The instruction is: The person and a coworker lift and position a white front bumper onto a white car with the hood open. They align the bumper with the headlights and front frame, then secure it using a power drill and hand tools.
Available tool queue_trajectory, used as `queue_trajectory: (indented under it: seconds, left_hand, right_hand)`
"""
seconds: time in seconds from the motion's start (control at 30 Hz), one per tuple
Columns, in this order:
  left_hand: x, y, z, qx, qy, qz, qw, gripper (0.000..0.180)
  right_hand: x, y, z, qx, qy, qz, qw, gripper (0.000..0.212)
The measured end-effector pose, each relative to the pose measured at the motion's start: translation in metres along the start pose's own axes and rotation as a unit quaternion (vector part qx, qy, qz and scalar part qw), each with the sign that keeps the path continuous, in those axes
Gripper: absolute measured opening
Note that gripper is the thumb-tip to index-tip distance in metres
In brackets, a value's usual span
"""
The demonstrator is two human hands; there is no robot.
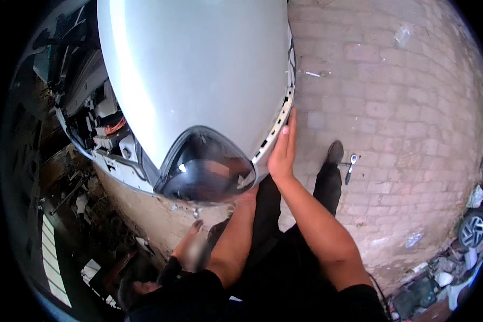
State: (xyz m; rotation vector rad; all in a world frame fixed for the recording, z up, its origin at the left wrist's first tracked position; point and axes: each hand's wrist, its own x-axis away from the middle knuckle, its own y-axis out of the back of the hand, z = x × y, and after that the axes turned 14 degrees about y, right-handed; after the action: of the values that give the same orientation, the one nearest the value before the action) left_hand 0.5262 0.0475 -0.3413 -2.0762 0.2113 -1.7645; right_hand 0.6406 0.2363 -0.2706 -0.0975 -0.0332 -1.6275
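Observation:
A large silver-white car body panel (198, 70) fills the upper middle, with a dark glossy headlamp (206, 169) at its near corner. My right hand (283, 153) lies along the panel's right edge, fingers stretched forward beside a slotted pale strip (273, 129). Its palm side presses against the edge. My left forearm (236, 231) reaches up beneath the headlamp corner. The panel hides my left hand's fingers, so what they touch does not show.
An exposed engine bay (110, 129) lies to the left. Another person (196, 252) is low at the lower left, near my left arm. A ratchet wrench (351, 169) rests on the brick floor (392, 129) by my foot. A wheel (472, 231) and clutter line the right edge.

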Motion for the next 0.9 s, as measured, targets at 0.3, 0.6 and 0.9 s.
queue_trajectory:
  seconds: [0.3,0.6,0.9]
  left_hand:
    - [0.007,-0.002,0.000,-0.016,-0.001,0.020,1.000,0.061]
    - [0.019,0.018,-0.020,0.081,0.130,0.093,0.984,0.058]
    - [0.097,-0.056,0.033,-0.109,0.011,-0.238,0.965,0.040]
  right_hand:
    - [-0.009,-0.007,-0.006,0.046,0.007,0.064,0.997,0.072]
    - [0.003,0.029,-0.003,0.050,0.054,0.175,0.982,0.072]
    - [0.095,0.122,-0.010,0.076,0.013,0.373,0.925,0.071]
